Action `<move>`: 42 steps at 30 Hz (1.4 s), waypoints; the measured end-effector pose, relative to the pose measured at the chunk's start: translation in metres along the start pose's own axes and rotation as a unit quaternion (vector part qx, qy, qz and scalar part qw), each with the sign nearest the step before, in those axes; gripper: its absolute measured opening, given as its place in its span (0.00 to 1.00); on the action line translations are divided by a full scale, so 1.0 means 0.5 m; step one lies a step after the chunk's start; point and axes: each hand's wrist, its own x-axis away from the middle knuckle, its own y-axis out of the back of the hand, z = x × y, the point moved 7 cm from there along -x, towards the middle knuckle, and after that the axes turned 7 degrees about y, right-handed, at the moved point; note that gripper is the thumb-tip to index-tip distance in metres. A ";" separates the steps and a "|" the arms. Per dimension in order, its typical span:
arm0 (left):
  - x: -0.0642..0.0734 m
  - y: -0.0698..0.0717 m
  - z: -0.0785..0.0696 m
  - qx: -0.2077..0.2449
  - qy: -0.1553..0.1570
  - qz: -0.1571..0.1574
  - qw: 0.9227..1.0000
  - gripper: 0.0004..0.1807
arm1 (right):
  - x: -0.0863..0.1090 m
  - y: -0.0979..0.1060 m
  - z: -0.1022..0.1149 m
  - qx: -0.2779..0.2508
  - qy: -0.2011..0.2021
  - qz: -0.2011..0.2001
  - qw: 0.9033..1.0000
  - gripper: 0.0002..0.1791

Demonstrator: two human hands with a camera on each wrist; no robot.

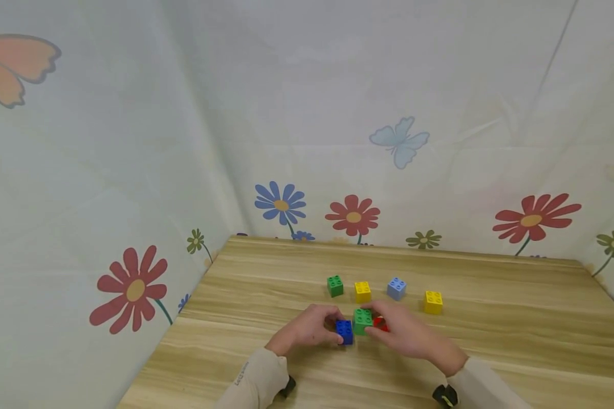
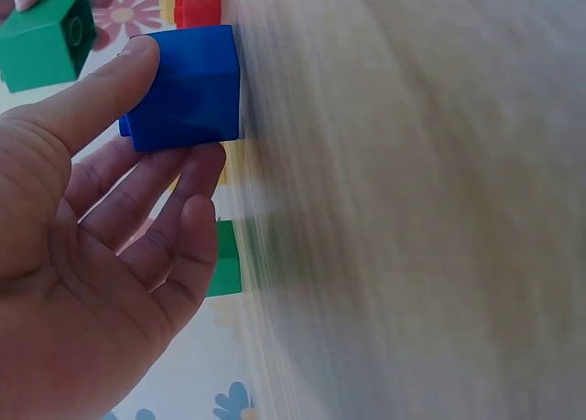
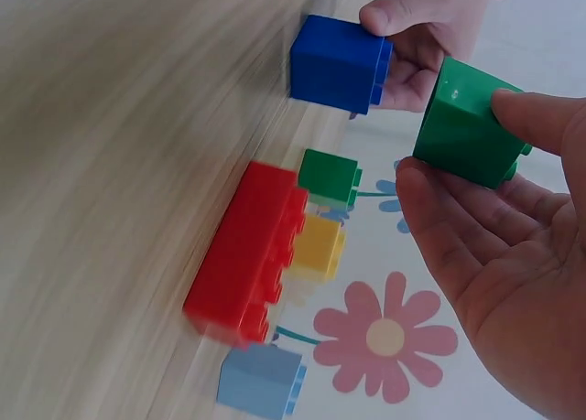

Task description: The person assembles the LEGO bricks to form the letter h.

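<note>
My left hand (image 1: 311, 327) pinches a dark blue building block (image 1: 344, 333) between thumb and fingers, studs up, down at the tabletop. In the left wrist view the thumb lies on one side of the blue block (image 2: 188, 91), with fingertips against the other. A green block (image 1: 362, 322) is gripped by my right hand (image 1: 403, 330), just right of the blue one. The right wrist view has this green block (image 3: 469, 123) raised off the table. A long red block (image 3: 245, 255) stands on the table below it, mostly hidden by the right hand in the head view.
Behind the hands, a green block (image 1: 335, 286), a yellow block (image 1: 362, 292), a light blue block (image 1: 396, 288) and another yellow block (image 1: 432, 302) stand in a loose row on the wooden table (image 1: 517, 329). A flower-printed cloth (image 1: 307, 113) hangs along the table's back and left edges.
</note>
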 end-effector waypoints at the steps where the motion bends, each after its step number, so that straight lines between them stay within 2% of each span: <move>1: -0.001 0.000 0.001 0.000 0.000 0.000 1.000 0.14 | -0.003 -0.003 0.000 0.000 0.001 0.000 1.000 0.22; 13: -0.001 0.002 -0.002 0.001 -0.011 -0.013 1.000 0.16 | -0.032 -0.036 -0.007 -0.049 -0.004 0.006 0.999 0.21; 21: -0.002 0.002 -0.001 -0.009 -0.010 -0.023 1.000 0.16 | -0.041 -0.054 -0.014 -0.051 -0.011 -0.002 0.999 0.20; 33: -0.002 0.003 0.000 0.000 -0.007 -0.017 1.000 0.14 | -0.055 -0.061 -0.008 -0.059 -0.007 0.000 0.998 0.19; 42: -0.002 0.001 -0.002 0.004 -0.011 -0.023 1.000 0.17 | -0.061 -0.062 0.000 -0.064 0.017 0.009 0.998 0.20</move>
